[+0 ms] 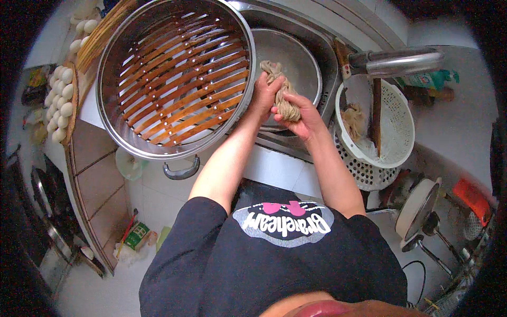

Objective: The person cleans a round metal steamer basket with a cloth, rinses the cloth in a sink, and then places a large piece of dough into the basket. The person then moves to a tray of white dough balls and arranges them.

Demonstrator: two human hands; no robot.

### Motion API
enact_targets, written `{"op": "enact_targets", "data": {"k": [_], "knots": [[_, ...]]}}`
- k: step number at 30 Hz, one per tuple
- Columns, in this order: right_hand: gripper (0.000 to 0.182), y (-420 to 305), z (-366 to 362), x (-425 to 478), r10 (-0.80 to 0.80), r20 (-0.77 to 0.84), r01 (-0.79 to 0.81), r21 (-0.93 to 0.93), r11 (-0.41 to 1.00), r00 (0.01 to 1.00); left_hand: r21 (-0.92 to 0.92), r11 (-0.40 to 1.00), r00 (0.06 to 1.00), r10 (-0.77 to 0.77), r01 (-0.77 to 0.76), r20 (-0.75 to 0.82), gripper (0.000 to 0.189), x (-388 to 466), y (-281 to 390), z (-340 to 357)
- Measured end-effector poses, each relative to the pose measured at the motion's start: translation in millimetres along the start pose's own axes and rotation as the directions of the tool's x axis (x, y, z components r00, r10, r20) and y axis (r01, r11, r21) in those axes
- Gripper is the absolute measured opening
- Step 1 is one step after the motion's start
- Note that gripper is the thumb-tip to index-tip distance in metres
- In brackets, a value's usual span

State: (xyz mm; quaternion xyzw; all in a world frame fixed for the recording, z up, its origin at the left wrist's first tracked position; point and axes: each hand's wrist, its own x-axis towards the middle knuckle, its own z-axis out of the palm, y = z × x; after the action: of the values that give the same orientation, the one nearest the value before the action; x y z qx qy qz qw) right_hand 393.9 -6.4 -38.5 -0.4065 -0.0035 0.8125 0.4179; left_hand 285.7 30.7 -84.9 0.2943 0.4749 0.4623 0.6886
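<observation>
A bunched, twisted beige cloth [288,104] is gripped between my two hands above the sink. My left hand [266,94] closes around its upper part, and my right hand [301,115] holds the lower end. Beneath them a round metal basin [299,59] sits in the stainless steel sink [328,51]; my hands and forearms hide part of its near side. Left of my hands, a large metal steamer tier [103,107] with a brown slatted rack [186,79] rests partly over the sink edge, its black handle [181,169] towards me.
A metal faucet [404,63] juts in from the right above a white perforated colander [408,130], which holds a brush-like bundle [352,121]. Round white dough balls or eggs [59,103] crowd a board at far left. Pans and ladles [420,210] stand at right.
</observation>
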Motion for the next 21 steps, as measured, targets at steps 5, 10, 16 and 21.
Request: {"op": "enact_targets", "data": {"k": [5, 10, 16, 21], "knots": [[0.017, -16, -3, 1, -0.061, -0.010, 0.042, -0.622, 0.782, 0.998, 0.582, 0.768, 0.956, 0.286, -0.265, 0.058, 0.029, 19, -15, 3], [0.017, -5, -12, 12, -0.400, 0.139, 0.076, -0.983, -0.169, 0.906, 0.878, 0.466, 0.979, 0.205, -0.111, 0.015, 0.037, 17, -8, 9], [0.030, 5, -2, 11, -0.439, 0.124, -0.054, -0.927, -0.370, 0.890, 0.841, 0.540, 0.985, 0.118, 0.046, -0.129, 0.048, 8, -6, 2], [0.063, 11, -28, 17, -0.614, 0.526, 0.361, -0.851, -0.382, 0.588, 0.674, 0.720, 0.977, -0.214, 0.163, -0.007, 0.068, 11, -10, -9]]}}
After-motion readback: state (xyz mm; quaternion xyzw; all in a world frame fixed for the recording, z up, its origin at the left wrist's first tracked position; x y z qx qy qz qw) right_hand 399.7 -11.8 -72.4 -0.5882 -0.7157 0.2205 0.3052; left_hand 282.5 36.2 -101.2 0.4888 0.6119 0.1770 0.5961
